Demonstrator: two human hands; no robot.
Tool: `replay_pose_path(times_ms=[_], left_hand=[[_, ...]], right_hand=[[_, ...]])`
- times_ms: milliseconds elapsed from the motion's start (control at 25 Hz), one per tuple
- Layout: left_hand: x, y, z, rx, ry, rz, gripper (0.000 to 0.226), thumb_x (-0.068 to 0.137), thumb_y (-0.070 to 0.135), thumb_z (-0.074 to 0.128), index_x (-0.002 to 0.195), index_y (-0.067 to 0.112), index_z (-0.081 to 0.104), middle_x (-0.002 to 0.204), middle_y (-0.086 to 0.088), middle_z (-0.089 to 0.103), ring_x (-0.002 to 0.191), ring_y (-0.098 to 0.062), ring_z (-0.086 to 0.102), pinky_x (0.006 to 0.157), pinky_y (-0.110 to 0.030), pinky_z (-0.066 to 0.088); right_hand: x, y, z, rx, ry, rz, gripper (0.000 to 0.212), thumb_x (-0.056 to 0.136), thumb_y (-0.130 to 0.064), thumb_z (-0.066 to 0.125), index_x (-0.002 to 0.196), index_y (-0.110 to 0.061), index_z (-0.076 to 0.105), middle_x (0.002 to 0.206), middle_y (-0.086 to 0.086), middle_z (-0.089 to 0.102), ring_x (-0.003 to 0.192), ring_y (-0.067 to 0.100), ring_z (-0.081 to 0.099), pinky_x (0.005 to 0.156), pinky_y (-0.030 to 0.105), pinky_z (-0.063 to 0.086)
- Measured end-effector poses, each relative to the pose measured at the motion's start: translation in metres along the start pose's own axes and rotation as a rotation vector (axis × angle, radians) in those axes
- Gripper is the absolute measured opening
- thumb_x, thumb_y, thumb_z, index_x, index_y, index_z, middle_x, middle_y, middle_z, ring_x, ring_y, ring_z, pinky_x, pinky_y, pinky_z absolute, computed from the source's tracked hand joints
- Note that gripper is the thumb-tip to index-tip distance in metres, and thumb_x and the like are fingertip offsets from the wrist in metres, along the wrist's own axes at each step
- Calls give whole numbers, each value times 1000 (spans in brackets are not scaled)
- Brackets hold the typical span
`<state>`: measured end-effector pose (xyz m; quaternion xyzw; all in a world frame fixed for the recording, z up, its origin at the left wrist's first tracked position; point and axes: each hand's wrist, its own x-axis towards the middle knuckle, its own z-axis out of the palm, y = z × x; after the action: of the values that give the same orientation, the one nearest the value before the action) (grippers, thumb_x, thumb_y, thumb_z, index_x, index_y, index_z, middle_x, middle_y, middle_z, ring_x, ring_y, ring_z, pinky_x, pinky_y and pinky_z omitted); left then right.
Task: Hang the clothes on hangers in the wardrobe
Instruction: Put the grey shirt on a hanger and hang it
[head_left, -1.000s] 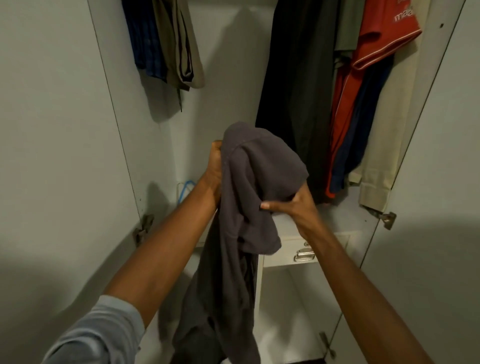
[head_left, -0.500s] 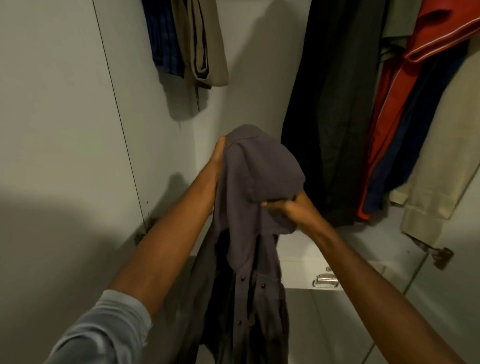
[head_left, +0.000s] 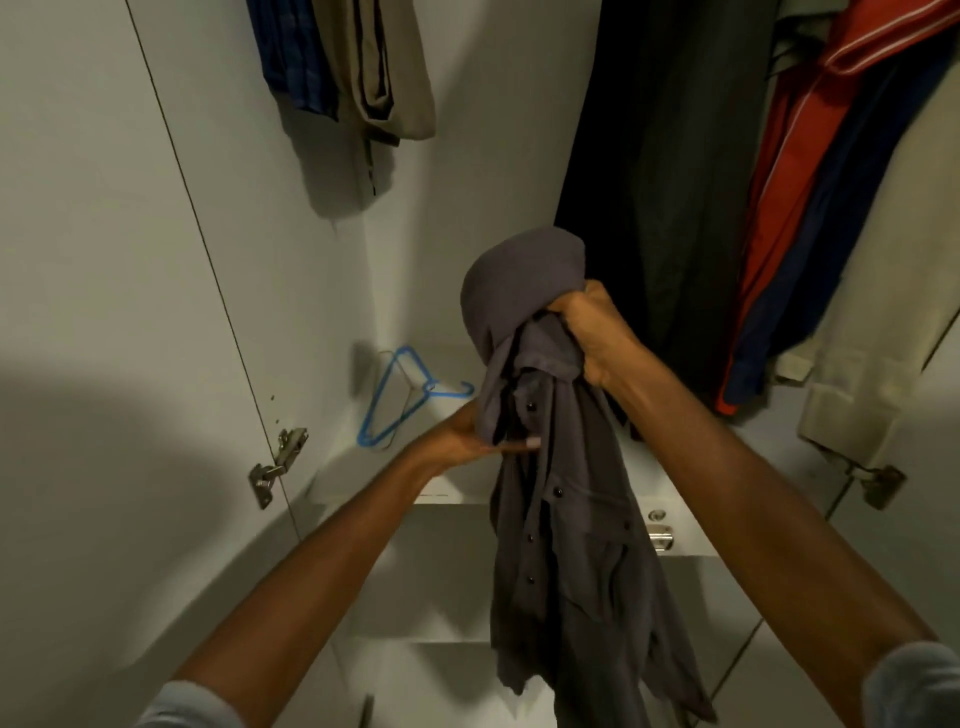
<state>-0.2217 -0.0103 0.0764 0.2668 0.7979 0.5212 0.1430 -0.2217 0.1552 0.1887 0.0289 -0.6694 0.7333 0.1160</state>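
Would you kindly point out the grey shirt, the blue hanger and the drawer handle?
grey shirt (head_left: 561, 519): head view, on the buttoned front.
blue hanger (head_left: 387, 410): head view, on its sloping arm.
drawer handle (head_left: 661, 535): head view, on the metal pull.

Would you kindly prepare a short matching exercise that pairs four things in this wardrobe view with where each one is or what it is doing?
Things:
1. grey shirt
2. blue hanger
3. right hand
4. red jacket

Places or states:
A. lying on the wardrobe shelf
B. hanging at the upper right
C. dangling, bunched at its top
D. gripping bunched fabric

Pairs: 1-C, 2-A, 3-D, 4-B
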Motion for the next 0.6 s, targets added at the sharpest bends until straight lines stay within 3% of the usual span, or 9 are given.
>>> replay_pose_path(times_ms=[80, 200, 280, 400, 480, 600], left_hand=[[0, 2, 0, -78, 83, 0, 50, 99, 6, 63, 146, 8, 47, 135, -1, 57, 120, -13, 52, 86, -13, 45], [-5, -4, -15, -318, 78, -22, 26, 104, 28, 56, 128, 24, 65, 119, 10, 72, 114, -12, 66, 95, -18, 52], [-3, 3, -18, -374, 177, -4, 35, 106, 39, 49, 111, 17, 75, 106, 4, 78, 103, -11, 72, 95, -24, 53], [1, 11, -3, -524, 308, 11, 37, 107, 33, 52, 105, 4, 76, 99, -5, 79, 91, -14, 74, 88, -25, 57], [2, 2, 2, -627, 354, 11, 37, 106, 29, 54, 115, -2, 73, 110, -13, 77, 100, -22, 74, 96, -32, 57], [6, -17, -10, -606, 322, 61, 42, 105, 34, 54, 117, -2, 73, 114, -16, 75, 109, -28, 71, 101, -35, 54]], right_hand=[[-2, -3, -7, 11, -2, 48, 12, 99, -9, 62, 106, -6, 71, 92, 6, 75, 85, 18, 71, 75, 29, 60], [3, -3, -44, -54, 128, 201, 15, 90, -20, 72, 101, -10, 76, 95, 9, 76, 96, 24, 71, 82, 31, 59], [2, 10, -67, -181, 99, 370, 32, 76, -28, 85, 103, -11, 80, 100, 11, 78, 103, 28, 72, 94, 37, 58], [-11, 42, -84, -176, -44, 525, 74, 44, -25, 102, 111, -5, 77, 110, 17, 77, 107, 35, 72, 100, 44, 56], [-19, 59, -92, 7, -129, 477, 92, 36, -13, 104, 121, -2, 71, 121, 19, 73, 110, 34, 71, 96, 42, 58], [-22, 71, -99, 131, -143, 309, 81, 50, 4, 93, 126, -4, 66, 130, 14, 70, 114, 28, 70, 92, 33, 60]])
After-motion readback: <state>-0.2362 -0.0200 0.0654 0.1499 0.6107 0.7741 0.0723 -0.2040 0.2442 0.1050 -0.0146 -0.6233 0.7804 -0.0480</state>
